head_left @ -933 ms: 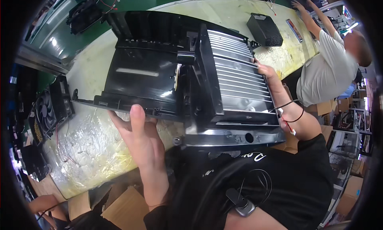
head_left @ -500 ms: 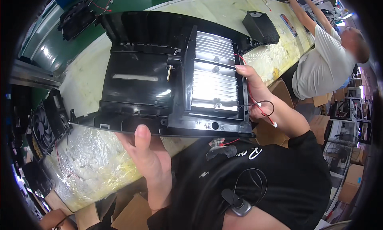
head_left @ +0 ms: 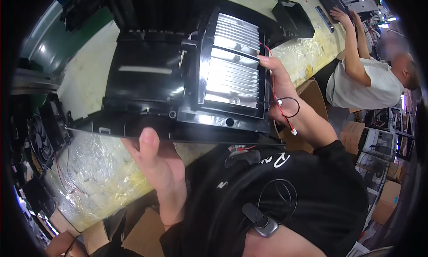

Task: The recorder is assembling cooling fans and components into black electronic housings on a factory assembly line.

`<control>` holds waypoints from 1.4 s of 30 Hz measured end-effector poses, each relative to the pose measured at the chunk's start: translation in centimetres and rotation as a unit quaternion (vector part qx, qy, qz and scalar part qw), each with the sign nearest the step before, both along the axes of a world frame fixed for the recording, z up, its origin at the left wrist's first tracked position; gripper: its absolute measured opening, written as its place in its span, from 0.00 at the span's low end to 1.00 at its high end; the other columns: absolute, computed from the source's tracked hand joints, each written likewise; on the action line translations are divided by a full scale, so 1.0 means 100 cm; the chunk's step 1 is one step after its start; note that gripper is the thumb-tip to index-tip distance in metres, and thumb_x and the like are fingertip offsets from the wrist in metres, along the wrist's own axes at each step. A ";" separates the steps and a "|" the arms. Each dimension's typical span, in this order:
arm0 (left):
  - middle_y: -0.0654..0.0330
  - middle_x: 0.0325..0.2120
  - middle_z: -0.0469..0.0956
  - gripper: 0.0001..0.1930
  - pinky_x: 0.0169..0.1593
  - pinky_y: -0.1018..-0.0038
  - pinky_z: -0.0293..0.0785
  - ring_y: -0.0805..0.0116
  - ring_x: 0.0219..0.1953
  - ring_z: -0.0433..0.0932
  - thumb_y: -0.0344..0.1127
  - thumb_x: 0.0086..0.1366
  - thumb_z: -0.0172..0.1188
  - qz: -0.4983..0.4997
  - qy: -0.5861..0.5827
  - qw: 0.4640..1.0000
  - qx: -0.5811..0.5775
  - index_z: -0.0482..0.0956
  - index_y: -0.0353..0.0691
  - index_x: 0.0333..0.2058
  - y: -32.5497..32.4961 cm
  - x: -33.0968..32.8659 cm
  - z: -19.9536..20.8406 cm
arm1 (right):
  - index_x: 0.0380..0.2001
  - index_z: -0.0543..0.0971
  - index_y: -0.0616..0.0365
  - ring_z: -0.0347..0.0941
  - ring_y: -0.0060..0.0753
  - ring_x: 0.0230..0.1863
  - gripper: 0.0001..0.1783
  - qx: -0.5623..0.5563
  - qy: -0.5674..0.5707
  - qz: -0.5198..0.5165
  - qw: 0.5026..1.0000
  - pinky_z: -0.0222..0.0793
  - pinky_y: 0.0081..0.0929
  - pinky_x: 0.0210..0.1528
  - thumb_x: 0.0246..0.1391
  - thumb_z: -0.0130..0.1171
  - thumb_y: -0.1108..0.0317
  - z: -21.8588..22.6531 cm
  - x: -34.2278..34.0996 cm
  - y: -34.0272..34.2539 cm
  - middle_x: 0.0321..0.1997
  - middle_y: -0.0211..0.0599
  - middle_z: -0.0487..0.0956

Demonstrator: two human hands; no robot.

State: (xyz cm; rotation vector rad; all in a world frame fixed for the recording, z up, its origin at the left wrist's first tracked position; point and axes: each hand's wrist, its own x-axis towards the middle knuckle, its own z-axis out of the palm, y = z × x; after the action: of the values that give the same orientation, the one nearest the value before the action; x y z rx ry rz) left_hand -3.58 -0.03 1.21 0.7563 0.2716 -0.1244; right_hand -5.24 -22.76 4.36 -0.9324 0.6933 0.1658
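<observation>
A large black plastic housing (head_left: 145, 92) is held up over the table, its inside facing me. Two ribbed silver heat sinks (head_left: 232, 81) sit side by side in its right half. My left hand (head_left: 165, 165) grips the near edge, thumb over the rim and the other fingers hidden below. At the right side my right hand (head_left: 285, 90) clasps the housing, its thumb beside the heat sinks and its other fingers mostly out of sight. Red and black wires (head_left: 273, 85) hang over that hand, ending in a small white connector (head_left: 293, 132).
Plastic film covers the table (head_left: 102, 177). A black box (head_left: 292, 18) stands beyond the housing. On the left is a black fan unit (head_left: 42, 134) with thin wires. Cardboard boxes (head_left: 145, 232) lie below the table edge. A co-worker (head_left: 368, 79) in a light shirt works at the far right.
Both hands have shifted the housing a little up and to the left, and its near wall shows more. The co-worker has leaned over, with both hands now lower.
</observation>
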 end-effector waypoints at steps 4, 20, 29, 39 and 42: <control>0.56 0.57 0.64 0.39 0.63 0.63 0.60 0.61 0.57 0.66 0.38 0.56 0.64 -0.018 -0.020 0.999 0.020 0.56 0.39 0.64 -0.004 0.004 0.002 | 0.56 0.69 0.56 0.76 0.35 0.49 0.33 -0.025 0.018 0.032 0.999 0.76 0.38 0.48 0.51 0.57 0.48 -0.007 -0.002 -0.012 0.52 0.41 0.76; 0.56 0.61 0.65 0.35 0.65 0.68 0.56 0.63 0.60 0.64 0.60 0.69 0.42 -0.002 0.041 0.994 0.105 0.59 0.38 0.63 -0.012 -0.011 -0.007 | 0.59 0.65 0.62 0.79 0.29 0.38 0.35 -0.204 -0.215 0.410 0.863 0.75 0.27 0.41 0.56 0.61 0.51 0.004 -0.036 -0.076 0.49 0.45 0.78; 0.55 0.59 0.66 0.34 0.63 0.65 0.61 0.62 0.59 0.66 0.58 0.68 0.49 -0.082 0.020 0.987 0.140 0.61 0.38 0.62 -0.046 -0.032 0.014 | 0.57 0.70 0.64 0.74 0.40 0.54 0.47 -0.872 -0.033 -0.056 0.486 0.67 0.32 0.57 0.46 0.61 0.35 -0.025 0.041 -0.254 0.51 0.48 0.78; 0.53 0.50 0.73 0.28 0.55 0.63 0.70 0.60 0.51 0.73 0.49 0.60 0.58 -0.035 0.014 0.998 0.055 0.70 0.34 0.52 -0.026 -0.027 0.002 | 0.52 0.74 0.64 0.75 0.45 0.51 0.35 -0.735 -0.083 0.066 0.670 0.68 0.34 0.55 0.48 0.65 0.49 -0.048 0.101 -0.258 0.49 0.51 0.78; 0.54 0.51 0.70 0.33 0.53 0.63 0.68 0.60 0.52 0.70 0.57 0.61 0.51 -0.047 0.027 0.993 0.105 0.67 0.36 0.55 -0.024 -0.028 0.009 | 0.46 0.79 0.56 0.76 0.48 0.46 0.20 -0.744 -0.106 0.073 0.656 0.70 0.36 0.49 0.51 0.61 0.58 -0.053 0.134 -0.242 0.43 0.46 0.80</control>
State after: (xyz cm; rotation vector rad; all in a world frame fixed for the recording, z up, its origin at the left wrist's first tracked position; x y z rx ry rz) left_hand -6.41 -2.45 2.15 0.9758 0.3030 -0.2072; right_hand 8.13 -46.93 -0.89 -2.5625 0.4153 -0.4839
